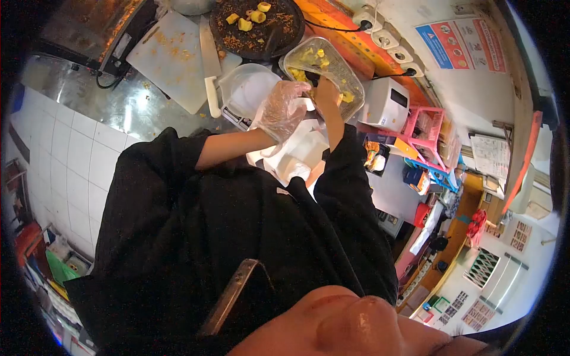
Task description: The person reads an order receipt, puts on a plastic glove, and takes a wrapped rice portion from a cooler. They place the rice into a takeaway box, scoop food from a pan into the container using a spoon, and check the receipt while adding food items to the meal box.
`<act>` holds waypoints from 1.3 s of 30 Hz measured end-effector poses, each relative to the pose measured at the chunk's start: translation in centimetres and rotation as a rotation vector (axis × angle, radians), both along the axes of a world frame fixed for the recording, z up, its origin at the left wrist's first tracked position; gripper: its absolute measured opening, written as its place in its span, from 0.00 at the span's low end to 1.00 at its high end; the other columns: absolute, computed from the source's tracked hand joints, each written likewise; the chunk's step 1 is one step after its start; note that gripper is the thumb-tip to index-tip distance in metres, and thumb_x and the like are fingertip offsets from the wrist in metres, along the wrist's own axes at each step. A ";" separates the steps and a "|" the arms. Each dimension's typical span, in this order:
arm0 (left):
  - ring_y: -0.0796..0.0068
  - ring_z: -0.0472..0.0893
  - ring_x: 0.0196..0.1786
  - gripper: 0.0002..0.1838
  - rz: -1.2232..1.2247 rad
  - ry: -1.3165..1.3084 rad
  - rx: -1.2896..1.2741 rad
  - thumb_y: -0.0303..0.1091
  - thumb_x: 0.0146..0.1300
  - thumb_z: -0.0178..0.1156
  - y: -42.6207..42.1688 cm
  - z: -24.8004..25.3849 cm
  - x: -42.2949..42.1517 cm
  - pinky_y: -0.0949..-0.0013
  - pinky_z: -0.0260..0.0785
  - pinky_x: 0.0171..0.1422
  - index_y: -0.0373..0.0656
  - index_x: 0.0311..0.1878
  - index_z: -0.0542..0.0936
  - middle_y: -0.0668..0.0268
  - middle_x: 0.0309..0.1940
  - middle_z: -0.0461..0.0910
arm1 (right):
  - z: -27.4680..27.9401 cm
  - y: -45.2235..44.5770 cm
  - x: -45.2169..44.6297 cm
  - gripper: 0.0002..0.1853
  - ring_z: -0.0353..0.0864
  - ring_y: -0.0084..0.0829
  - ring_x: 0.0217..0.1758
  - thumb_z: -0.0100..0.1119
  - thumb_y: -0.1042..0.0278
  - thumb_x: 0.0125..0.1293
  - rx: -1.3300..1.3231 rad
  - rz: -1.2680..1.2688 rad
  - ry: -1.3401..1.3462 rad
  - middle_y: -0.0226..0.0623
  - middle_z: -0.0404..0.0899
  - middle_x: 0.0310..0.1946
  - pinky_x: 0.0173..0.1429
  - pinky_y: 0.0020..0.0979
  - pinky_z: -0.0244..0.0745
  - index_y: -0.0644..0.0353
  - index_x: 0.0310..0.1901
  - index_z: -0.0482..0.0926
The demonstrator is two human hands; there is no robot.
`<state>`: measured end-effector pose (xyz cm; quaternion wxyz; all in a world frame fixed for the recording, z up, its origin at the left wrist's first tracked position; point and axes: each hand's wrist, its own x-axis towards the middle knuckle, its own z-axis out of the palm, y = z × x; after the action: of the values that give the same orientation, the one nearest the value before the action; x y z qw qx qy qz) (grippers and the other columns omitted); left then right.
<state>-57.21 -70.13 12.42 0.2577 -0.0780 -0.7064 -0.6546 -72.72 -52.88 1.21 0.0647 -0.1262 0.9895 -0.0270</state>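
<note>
My left hand (284,111), in a clear plastic glove, is raised over an open white paper box (291,155). Its fingers bend together toward the right; whatever they may hold is hidden. My right hand (326,93) reaches down into a clear rectangular plastic tub (356,107) with yellow food pieces (298,75) in it. Its fingertips are down inside the tub and hidden from me. Left of the tub sits a round, whitish plastic container (246,89), close to my gloved hand.
A large knife (208,62) lies beside a crumb-covered white cutting board (169,59). Behind stands a dark round pan (240,38) with several yellow rolled pieces (244,25). At right are a white boxy device (386,105) and a pink basket (424,139). Power sockets (386,39) line the wall edge.
</note>
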 end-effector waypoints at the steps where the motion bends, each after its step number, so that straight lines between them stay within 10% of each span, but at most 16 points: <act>1: 0.63 0.74 0.46 0.22 0.030 -0.056 -0.052 0.20 0.50 0.58 -0.1 0.2 -0.2 0.65 0.68 0.54 0.42 0.52 0.72 0.60 0.45 0.73 | -0.2 0.1 -0.1 0.30 0.72 0.50 0.58 0.49 0.71 0.61 0.042 -0.003 -0.050 0.54 0.69 0.57 0.59 0.44 0.69 0.59 0.66 0.58; 21: 0.63 0.73 0.48 0.24 -0.023 -0.179 0.023 0.18 0.50 0.57 -1.5 -0.7 0.8 0.64 0.67 0.55 0.43 0.53 0.71 0.58 0.47 0.70 | -1.2 -0.3 0.1 0.36 0.70 0.53 0.60 0.52 0.66 0.61 -0.203 0.145 0.206 0.55 0.66 0.60 0.62 0.45 0.65 0.51 0.71 0.51; 39: 0.63 0.73 0.56 0.24 -0.073 -0.162 0.044 0.15 0.52 0.54 -4.1 -0.8 2.7 0.65 0.63 0.64 0.38 0.54 0.68 0.56 0.49 0.68 | 1.0 -1.5 0.5 0.43 0.57 0.49 0.70 0.62 0.71 0.54 -0.325 -0.042 -0.085 0.57 0.57 0.65 0.70 0.39 0.54 0.61 0.70 0.49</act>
<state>-54.55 -74.19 11.67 0.1773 -0.0446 -0.7072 -0.6830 -72.26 -54.37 2.23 0.0847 -0.1129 0.9710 -0.1932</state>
